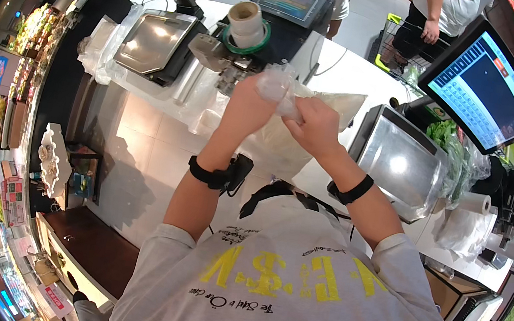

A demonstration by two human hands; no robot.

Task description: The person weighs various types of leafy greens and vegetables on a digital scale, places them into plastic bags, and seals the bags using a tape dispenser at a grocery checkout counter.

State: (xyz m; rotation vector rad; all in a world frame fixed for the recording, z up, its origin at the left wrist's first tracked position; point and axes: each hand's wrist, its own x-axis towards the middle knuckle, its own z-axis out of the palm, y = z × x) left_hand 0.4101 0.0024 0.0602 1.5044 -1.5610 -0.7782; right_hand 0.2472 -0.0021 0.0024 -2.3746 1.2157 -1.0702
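Note:
Before my chest, at the counter's inner side, my left hand [255, 103] and my right hand [315, 123] grip a bunched clear plastic bag [279, 86]. The left fingers are mostly hidden behind the plastic. A bag-neck tape sealer [236, 70] stands just beyond my left hand, with a tape roll [247, 22] on a green ring above it. Under my hands hangs a large translucent plastic bag [289, 145]; what it holds cannot be told. To the right of my right hand lies a metal scale plate [399, 157].
Another scale plate [155, 40] sits on the left, near plastic bags [99, 49]. A touchscreen monitor [485, 85] rises at the right, beside bagged leafy greens [453, 150] and a roll of bags [475, 203]. Across the white counter [340, 68] stand people with a shopping cart [389, 41].

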